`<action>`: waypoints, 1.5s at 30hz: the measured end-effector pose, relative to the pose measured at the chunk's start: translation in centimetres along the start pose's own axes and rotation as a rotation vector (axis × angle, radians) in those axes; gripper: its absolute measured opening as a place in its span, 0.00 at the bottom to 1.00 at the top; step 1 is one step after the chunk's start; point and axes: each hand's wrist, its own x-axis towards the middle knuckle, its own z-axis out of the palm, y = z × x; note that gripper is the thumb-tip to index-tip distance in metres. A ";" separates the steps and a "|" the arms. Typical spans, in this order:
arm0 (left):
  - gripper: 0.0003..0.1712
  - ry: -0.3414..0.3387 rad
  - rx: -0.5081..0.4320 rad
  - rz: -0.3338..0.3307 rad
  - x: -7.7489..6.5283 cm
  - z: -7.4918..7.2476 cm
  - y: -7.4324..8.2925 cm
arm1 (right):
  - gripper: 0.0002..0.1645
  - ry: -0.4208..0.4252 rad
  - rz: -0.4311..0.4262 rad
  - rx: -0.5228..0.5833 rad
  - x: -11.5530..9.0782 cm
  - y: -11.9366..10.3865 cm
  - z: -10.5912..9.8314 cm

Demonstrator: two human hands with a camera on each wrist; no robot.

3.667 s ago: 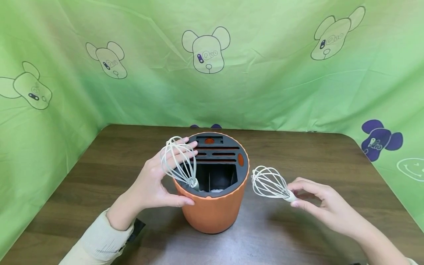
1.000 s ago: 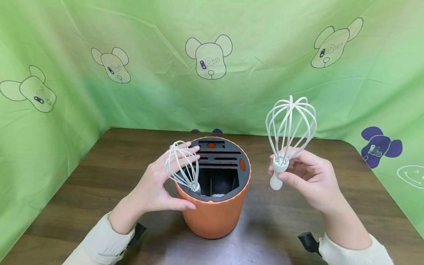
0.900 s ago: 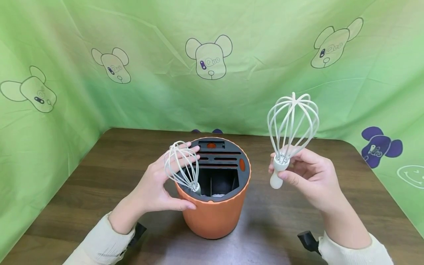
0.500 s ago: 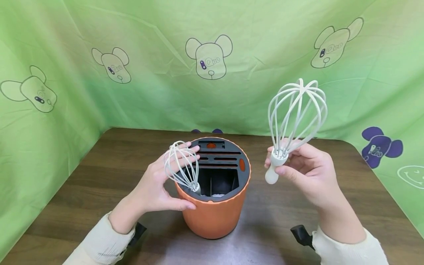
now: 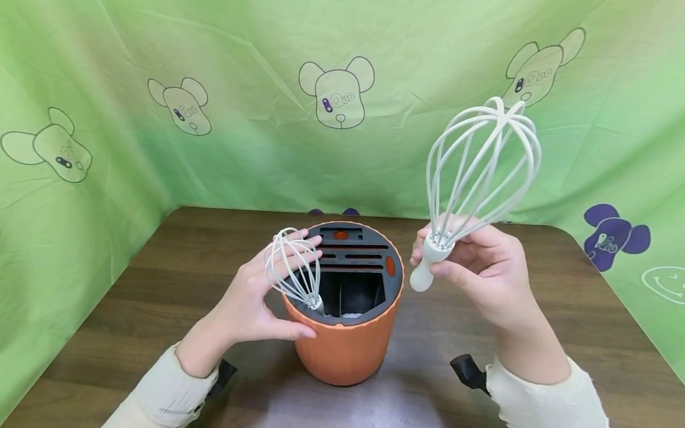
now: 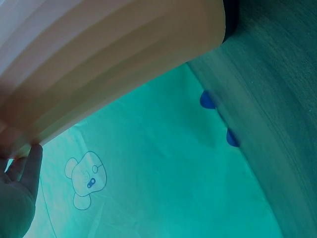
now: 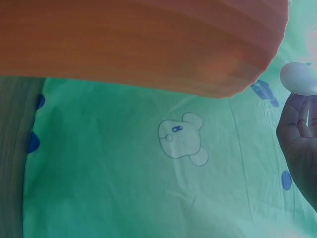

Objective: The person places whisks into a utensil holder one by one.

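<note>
An orange ribbed pot-shaped utensil holder (image 5: 342, 353) stands mid-table, topped by a dark slotted insert (image 5: 393, 289). One white whisk (image 5: 317, 304) leans left in its front opening, wire head up, lower handle hidden. My left hand (image 5: 246, 303) rests against the holder's left rim with straight fingers behind that whisk and thumb at the front. To the right, my right hand (image 5: 487, 273) pinches a second, larger-looking white whisk (image 5: 437, 248) by the handle, wires upward, tilted right. Its rounded handle end (image 7: 299, 78) shows beside the holder in the right wrist view.
The insert has long slots at the back and compartments in front, with something pale low inside. The brown wood-grain table (image 5: 160, 285) is backed by a green cloth (image 5: 257, 154) printed with bear heads. Black wrist straps (image 5: 468, 373) jut near both cuffs.
My right hand has turned its whisk from lying sideways to upright, then raised it nearer and shifted slightly left, handle end toward the holder. The left hand and other whisk stay in place.
</note>
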 end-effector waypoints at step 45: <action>0.48 0.009 -0.015 0.011 0.1 0.0 -0.1 | 0.18 -0.077 0.196 -0.050 0.1 1.8 3.5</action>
